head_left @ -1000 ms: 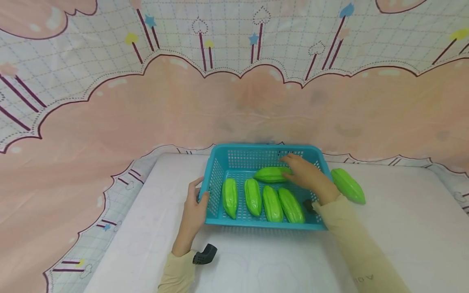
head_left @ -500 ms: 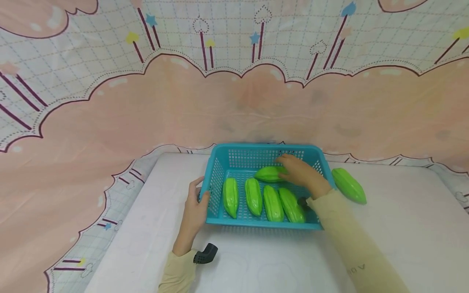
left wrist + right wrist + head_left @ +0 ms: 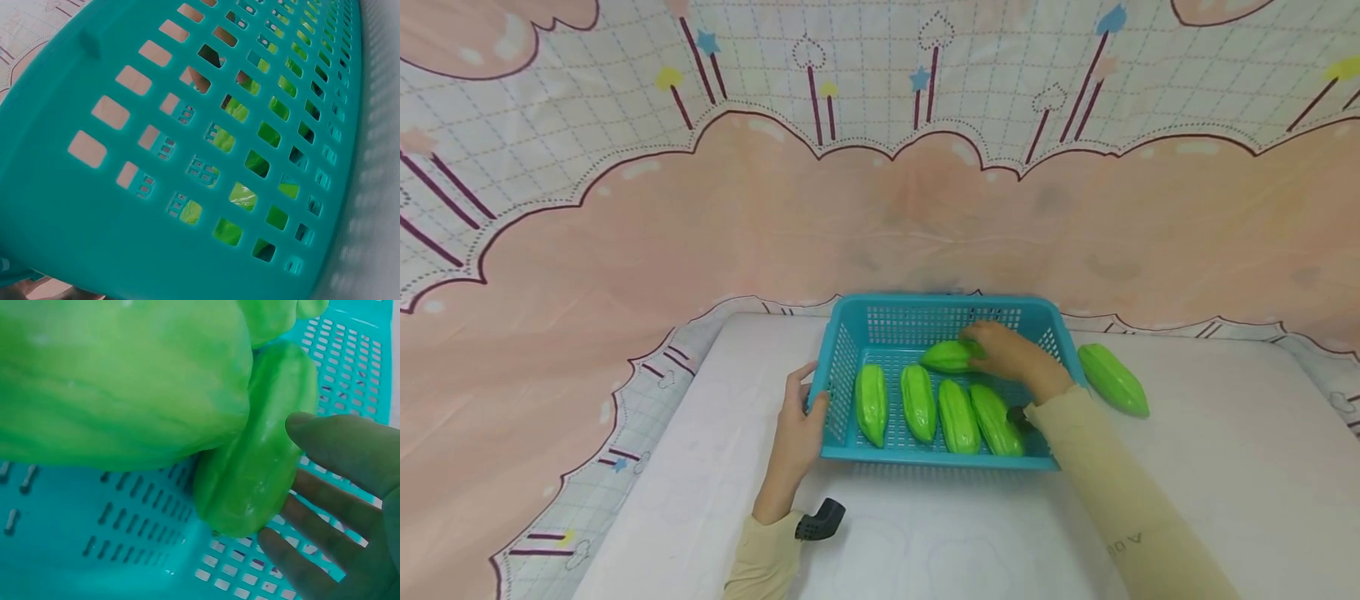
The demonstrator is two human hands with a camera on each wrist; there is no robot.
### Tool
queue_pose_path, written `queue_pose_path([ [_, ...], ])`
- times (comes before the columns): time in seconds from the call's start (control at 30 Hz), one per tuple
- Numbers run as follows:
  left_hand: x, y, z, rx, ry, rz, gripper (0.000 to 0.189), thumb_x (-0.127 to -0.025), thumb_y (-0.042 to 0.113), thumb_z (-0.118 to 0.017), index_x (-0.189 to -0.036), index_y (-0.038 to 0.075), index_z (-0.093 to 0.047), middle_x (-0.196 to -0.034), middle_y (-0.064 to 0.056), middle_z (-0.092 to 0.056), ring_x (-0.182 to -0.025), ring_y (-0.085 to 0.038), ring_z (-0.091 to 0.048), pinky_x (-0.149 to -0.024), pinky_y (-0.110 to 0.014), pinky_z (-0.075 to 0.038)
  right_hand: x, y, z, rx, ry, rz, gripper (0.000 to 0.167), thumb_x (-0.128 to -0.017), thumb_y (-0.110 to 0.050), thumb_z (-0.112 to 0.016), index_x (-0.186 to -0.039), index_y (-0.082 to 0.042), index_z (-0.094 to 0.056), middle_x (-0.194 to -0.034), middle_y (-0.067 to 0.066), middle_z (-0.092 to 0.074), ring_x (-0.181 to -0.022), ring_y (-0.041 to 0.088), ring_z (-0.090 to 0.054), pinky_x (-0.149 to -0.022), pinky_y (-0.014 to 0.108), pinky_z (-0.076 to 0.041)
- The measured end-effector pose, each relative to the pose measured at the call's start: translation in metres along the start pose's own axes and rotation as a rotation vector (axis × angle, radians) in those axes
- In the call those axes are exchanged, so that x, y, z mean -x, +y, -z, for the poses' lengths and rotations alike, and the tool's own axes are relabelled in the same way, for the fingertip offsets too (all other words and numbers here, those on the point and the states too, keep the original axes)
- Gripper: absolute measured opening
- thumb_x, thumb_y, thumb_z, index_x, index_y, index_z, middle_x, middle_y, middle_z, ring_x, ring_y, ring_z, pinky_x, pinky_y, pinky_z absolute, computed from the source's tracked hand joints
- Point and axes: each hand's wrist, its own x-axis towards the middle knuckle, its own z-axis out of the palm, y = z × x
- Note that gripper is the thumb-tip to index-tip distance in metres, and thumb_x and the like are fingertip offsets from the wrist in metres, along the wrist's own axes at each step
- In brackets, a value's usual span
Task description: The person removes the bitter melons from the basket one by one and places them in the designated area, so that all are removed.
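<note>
In the head view several green, ribbed gourds lie in a teal plastic basket (image 3: 940, 461). My left hand (image 3: 797, 429) holds the basket's left side, thumb at the rim and fingers along the outer wall. My right hand (image 3: 1007, 358) reaches inside and grips the right end of the sideways gourd (image 3: 946, 357) near the back wall. In the right wrist view the thumb lies against this gourd (image 3: 256, 456), the fingers behind it along the basket wall. The left wrist view shows mostly the basket's slotted wall (image 3: 162, 244), with green showing through.
Four-sided basket aside, another green gourd (image 3: 1112, 380) lies on the white table (image 3: 925, 542) to its right. A gourd (image 3: 112, 381) looms close in the right wrist view. A patterned cloth (image 3: 880, 225) hangs behind the table.
My right hand has moved a little left and its fingers have drawn in closer around the sideways gourd. The left hand, basket and other gourds have stayed put.
</note>
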Motion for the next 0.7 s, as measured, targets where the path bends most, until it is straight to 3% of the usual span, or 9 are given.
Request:
queue_pose_path([
  [0.7,-0.0001,-0.0002,-0.0002,0.01,-0.006,0.006,0.049,-0.104,0.015,-0.041,-0.152,0.013,-0.031,-0.132,-0.022,-0.058,-0.108,-0.035,-0.063,-0.086,-0.048,-0.053,-0.002,0.0093,-0.0051,-0.05,0.009,-0.021,0.045,-0.089,-0.004,-0.07,-0.132,0.004,-0.057,-0.133,0.025,-0.054,-0.124,0.042,-0.051,-0.104,0.053,-0.042],
])
